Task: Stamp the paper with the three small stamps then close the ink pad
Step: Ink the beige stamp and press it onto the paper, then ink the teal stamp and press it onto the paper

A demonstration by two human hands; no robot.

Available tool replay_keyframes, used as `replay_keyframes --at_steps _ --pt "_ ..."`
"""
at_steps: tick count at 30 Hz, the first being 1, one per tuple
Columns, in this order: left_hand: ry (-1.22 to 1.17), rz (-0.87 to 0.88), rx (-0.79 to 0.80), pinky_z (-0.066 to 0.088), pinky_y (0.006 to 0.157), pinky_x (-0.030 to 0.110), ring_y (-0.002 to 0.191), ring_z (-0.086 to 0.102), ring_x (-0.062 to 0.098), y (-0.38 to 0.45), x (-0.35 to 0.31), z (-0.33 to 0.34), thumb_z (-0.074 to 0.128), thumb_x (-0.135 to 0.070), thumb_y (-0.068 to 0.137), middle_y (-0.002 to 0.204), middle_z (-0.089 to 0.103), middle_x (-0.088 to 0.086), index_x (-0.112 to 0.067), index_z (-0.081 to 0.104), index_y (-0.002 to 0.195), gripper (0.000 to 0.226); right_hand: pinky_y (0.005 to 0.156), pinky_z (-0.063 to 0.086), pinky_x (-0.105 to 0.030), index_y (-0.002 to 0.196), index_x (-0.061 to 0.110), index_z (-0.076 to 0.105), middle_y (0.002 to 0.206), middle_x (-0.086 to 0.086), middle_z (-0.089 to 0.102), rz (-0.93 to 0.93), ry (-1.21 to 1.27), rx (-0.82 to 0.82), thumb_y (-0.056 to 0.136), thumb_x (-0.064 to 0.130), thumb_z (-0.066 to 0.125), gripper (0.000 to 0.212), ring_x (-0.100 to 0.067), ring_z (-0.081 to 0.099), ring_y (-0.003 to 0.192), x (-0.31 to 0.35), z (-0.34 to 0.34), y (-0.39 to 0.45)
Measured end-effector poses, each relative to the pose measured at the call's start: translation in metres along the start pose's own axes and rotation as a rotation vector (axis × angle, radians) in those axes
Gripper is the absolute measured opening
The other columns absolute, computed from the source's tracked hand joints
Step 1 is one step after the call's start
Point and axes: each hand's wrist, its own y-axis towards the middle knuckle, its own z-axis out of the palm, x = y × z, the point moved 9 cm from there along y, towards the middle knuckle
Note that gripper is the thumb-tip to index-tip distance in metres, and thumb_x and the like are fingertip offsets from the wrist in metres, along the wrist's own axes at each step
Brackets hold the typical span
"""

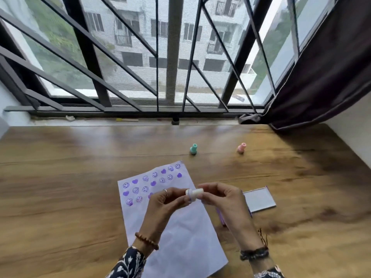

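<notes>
between the left hand [170, 199] and right hand [218, 197], both pinched on a white stamp [194, 194], the paper [180, 233] is seen partly stamped, with the ink pad [259, 199] beside the right hand left open.

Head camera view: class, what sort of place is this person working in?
Probably a room in a home, upstairs: a wooden table stands against a barred window with a dark curtain, and an apartment block shows outside.

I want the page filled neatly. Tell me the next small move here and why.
Probably lower the white stamp, held in the air between the left hand and right hand, toward the ink pad. The paper shows purple smileys and hearts only in its upper part, with bare space below.
</notes>
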Motion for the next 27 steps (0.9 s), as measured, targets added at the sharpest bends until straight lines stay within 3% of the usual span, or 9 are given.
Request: replay_keyframes --at_steps 3,6,10,12,15,18,24,27 --pt "-0.118 -0.069 -0.033 0.054 0.069 0.016 0.084 0.069 0.016 0.009 0.020 0.016 0.066 -0.005 0.074 0.086 0.076 0.008 -0.004 0.071 0.088 0.015 0.073 0.057 -0.025 0.077 0.017 0.075 0.080 -0.006 0.076 0.003 0.049 -0.014 0.063 0.019 0.077 0.014 -0.013 0.069 0.077 0.001 -0.012 0.009" --pt "-0.264 -0.138 -0.046 0.055 0.069 0.015 0.087 0.069 0.017 0.021 0.039 0.037 0.066 -0.009 0.071 0.090 0.075 0.010 -0.004 0.069 0.092 0.021 0.073 0.058 -0.022 0.090 0.013 0.073 0.089 -0.007 0.076 0.074 0.229 -0.029 0.077 0.017 0.070 0.014 -0.015 0.071 0.085 -0.013 -0.026 0.019" --pt "-0.232 -0.143 -0.001 0.055 0.068 0.015 0.086 0.069 0.015 0.044 0.049 0.060 0.072 -0.018 0.063 0.087 0.076 0.007 -0.011 0.071 0.089 0.027 0.069 0.057 -0.017 0.092 0.014 0.074 0.088 -0.001 0.078 0.170 0.297 -0.015 0.078 0.016 0.070 0.015 -0.009 0.071 0.085 -0.039 -0.040 0.036" --pt "-0.040 -0.096 0.025 0.055 0.070 0.019 0.087 0.069 0.017 0.063 0.048 0.069 0.072 -0.014 0.068 0.088 0.076 0.006 -0.013 0.070 0.089 0.021 0.072 0.056 -0.018 0.093 0.014 0.074 0.088 -0.001 0.078 0.152 0.253 -0.036 0.076 0.009 0.071 0.018 -0.010 0.071 0.086 -0.046 -0.053 0.052" --pt "0.456 0.061 0.026 0.052 0.071 0.017 0.079 0.067 0.011 0.098 0.037 0.083 0.074 -0.018 0.073 0.084 0.074 -0.002 -0.022 0.069 0.088 0.017 0.077 0.052 -0.020 0.093 0.015 0.074 0.091 -0.004 0.076 0.082 0.070 -0.133 0.072 0.010 0.076 0.022 -0.013 0.070 0.087 -0.051 -0.081 0.088" --pt "0.858 0.234 0.024 0.045 0.066 0.015 0.072 0.055 0.007 0.135 0.026 0.104 0.069 -0.028 0.077 0.087 0.059 -0.005 -0.023 0.067 0.095 0.018 0.071 0.048 -0.008 0.091 0.016 0.073 0.092 -0.006 0.074 -0.010 -0.159 -0.199 0.071 0.010 0.076 0.021 -0.007 0.068 0.080 -0.047 -0.099 0.130" --pt "1.071 0.220 -0.048 0.052 0.075 0.037 0.092 0.062 0.023 0.195 0.034 0.122 0.052 -0.032 0.089 0.103 0.064 0.004 -0.021 0.060 0.106 0.022 0.060 0.038 0.006 0.093 0.015 0.071 0.090 -0.007 0.074 -0.103 -0.366 -0.266 0.076 0.015 0.073 0.017 -0.010 0.065 0.078 -0.042 -0.109 0.199" --pt "1.120 0.207 -0.106 0.048 0.074 0.035 0.096 0.061 0.026 0.205 0.038 0.124 0.047 -0.033 0.091 0.105 0.066 0.008 -0.020 0.059 0.106 0.024 0.066 0.041 -0.003 0.096 0.014 0.070 0.094 -0.008 0.073 -0.133 -0.468 -0.283 0.079 0.021 0.070 0.018 -0.012 0.066 0.083 -0.043 -0.109 0.214"
